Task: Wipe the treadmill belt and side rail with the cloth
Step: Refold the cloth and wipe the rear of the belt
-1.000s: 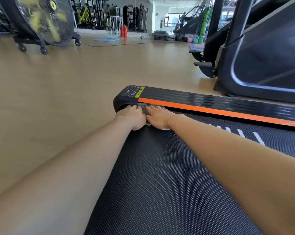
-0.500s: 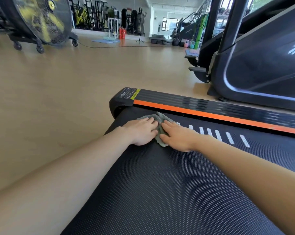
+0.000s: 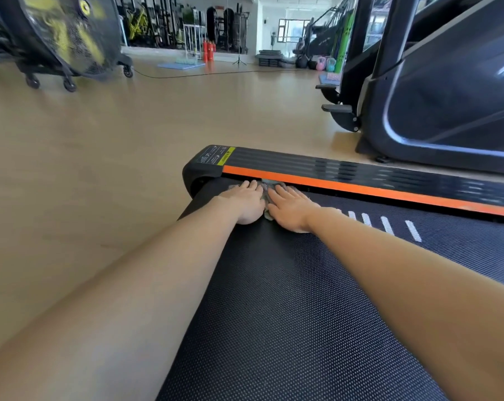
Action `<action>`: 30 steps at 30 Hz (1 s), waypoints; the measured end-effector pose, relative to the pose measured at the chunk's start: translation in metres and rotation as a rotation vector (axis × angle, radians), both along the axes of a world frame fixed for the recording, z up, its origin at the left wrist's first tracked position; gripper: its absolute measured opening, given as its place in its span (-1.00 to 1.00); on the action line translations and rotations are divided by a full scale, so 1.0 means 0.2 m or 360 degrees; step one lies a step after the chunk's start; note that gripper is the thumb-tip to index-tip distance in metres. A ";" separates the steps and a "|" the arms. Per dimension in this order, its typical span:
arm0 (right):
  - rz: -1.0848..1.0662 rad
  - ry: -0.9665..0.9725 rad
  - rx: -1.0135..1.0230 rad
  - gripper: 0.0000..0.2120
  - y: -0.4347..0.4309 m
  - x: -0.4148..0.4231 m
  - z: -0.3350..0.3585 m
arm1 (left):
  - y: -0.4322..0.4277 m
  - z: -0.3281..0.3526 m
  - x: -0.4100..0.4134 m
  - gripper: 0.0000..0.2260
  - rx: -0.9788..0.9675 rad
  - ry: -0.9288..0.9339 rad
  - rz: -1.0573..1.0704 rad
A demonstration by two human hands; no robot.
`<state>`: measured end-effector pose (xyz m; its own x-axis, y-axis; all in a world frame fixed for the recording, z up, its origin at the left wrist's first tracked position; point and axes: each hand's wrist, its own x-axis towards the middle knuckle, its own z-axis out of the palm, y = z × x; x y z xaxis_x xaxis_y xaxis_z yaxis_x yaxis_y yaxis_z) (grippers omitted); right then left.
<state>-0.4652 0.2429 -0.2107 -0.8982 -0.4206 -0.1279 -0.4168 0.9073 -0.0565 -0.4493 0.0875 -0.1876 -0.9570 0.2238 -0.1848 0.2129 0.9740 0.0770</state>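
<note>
Left hand: the left hand point(image 3: 246, 202) lay flat on the cloth point(image 3: 266, 185), fingers straight and slightly spread, pressing down and gripping nothing; its fingertips reached almost to the side rail point(image 3: 331, 170).
Right hand: the right hand point(image 3: 291, 208) lay just beside it, also flat with fingers extended, palm bearing on the same cloth; no finger curled round the fabric.
Cloth: grey, bunched and mostly hidden under both palms; only slivers showed between the hands and beyond the left fingertips; it sat on the belt point(image 3: 288, 299) at its far edge, touching or all but touching the rail's orange stripe, near the end cap with the warning label point(image 3: 216, 157).
Step in hand: probably a belt stroke at its outer limit, beside the rail; whether the rail's ribbed top had been wiped could not be told.
Risk, cloth: held by pressure alone, it could slip out or ball up on the grippy dotted belt, leaving bare palms dragging.
Risk, gap: the dark slot between belt and rail lay right at the fingertips; a hard push outward could jam cloth or fingers into it.
Risk, belt: if the belt rolled freely under the weight of both arms, the person could lurch forward.
Risk, coverage: the bunched cloth covered only a narrow strip; patches near the white marks point(image 3: 386, 225) might be missed.
</note>
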 end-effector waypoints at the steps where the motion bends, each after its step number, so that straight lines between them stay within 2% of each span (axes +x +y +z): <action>1: 0.0003 -0.0023 0.0020 -0.43 0.00 0.02 0.00 | 0.00 0.00 0.02 -0.50 -0.0009 -0.0019 -0.0025; 4: 0.0020 -0.0091 0.0045 -0.44 0.04 0.15 0.01 | -0.03 0.01 0.12 -0.50 -0.0008 -0.0086 -0.0094; 9: 0.0072 -0.0147 0.0088 -0.42 0.09 0.48 0.06 | -0.04 0.05 0.41 -0.52 0.0030 -0.0040 -0.0212; 16: 0.0267 -0.0312 0.0167 -0.39 0.18 0.99 0.15 | -0.05 0.05 0.85 -0.53 -0.0076 0.0008 -0.0370; 20: 0.0446 -0.0341 0.0237 -0.39 0.22 1.27 0.23 | -0.06 0.04 1.15 -0.40 -0.0055 0.0082 -0.0407; 24: 0.0695 -0.0121 0.0080 -0.48 0.22 1.51 0.22 | -0.06 0.03 1.40 -0.66 0.0064 0.0194 -0.0440; 27: 0.0908 -0.0008 -0.0123 -0.57 0.22 1.55 0.16 | -0.10 0.02 1.55 -0.62 0.0124 0.0272 -0.0339; 30: 0.0819 -0.0132 -0.0246 -0.44 0.18 1.50 0.18 | -0.17 0.03 1.63 -0.65 0.0268 0.0284 -0.0231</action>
